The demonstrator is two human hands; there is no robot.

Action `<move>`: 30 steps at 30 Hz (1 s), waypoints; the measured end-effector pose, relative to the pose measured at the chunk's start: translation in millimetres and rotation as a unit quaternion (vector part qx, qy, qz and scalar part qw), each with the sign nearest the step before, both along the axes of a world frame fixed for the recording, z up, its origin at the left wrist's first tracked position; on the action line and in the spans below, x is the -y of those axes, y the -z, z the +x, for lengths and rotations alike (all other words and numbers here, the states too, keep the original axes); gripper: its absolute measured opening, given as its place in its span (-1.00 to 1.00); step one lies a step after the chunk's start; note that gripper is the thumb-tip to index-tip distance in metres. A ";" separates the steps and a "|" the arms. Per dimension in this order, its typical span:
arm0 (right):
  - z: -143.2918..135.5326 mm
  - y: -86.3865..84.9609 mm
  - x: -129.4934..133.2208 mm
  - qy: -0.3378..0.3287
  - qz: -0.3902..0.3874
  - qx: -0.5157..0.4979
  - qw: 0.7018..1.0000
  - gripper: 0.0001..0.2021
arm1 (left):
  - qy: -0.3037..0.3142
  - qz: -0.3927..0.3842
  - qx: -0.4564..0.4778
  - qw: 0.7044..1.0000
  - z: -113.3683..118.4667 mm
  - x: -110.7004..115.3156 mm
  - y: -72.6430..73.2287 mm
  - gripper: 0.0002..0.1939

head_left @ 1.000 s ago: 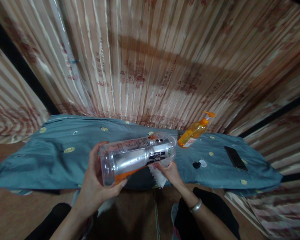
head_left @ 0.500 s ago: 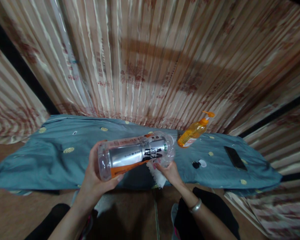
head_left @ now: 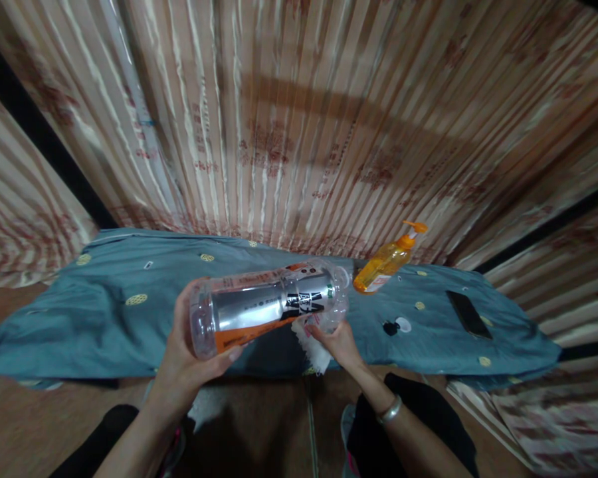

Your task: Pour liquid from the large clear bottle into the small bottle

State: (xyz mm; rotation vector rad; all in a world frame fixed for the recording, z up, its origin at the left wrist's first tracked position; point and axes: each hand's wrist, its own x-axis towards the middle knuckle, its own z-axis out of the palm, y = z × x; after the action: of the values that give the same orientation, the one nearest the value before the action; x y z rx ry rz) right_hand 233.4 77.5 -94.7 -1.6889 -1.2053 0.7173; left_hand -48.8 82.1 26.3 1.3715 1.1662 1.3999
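A large clear plastic bottle (head_left: 252, 309) with a silver and orange label lies sideways in the air above the teal cloth. My left hand (head_left: 189, 345) is wrapped round its base end. At the shoulder end, my right hand (head_left: 339, 342) pinches a white cloth (head_left: 313, 348) against the underside of the bottle; a bracelet is on that wrist. Beyond the bottle's neck, an orange pump bottle (head_left: 383, 265) stands on the teal cloth.
On the teal cloth (head_left: 104, 332) lie a dark phone (head_left: 468, 314) at the right and a small black and white item (head_left: 397, 326), perhaps part of the print. Striped curtains (head_left: 299, 133) hang behind, with dark poles at both sides.
My left hand and the base end of the bottle have shifted slightly to the left, and the label has turned a little. My right hand and the white cloth look unmoved.
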 end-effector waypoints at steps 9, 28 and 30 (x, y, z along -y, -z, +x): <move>-0.8 -1.2 0.0 -0.005 0.001 0.016 1.000 -0.49 | 0.030 -0.032 0.057 0.997 0.7 3.2 -9.8 -0.03; -4.6 -13.1 0.8 -0.014 -0.012 0.029 0.999 -0.58 | 0.027 0.019 0.006 0.999 -3.5 -4.1 -3.3 -0.01; -4.1 -12.6 0.7 -0.016 -0.003 0.031 0.999 -0.58 | 0.012 0.012 0.012 1.000 -1.3 -2.7 -4.5 -0.02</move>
State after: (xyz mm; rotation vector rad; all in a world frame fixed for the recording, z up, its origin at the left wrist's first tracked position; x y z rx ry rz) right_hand 229.3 76.8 -82.1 -1.7095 -1.2774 0.6936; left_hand -50.1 84.8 30.8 1.3789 1.1173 1.4139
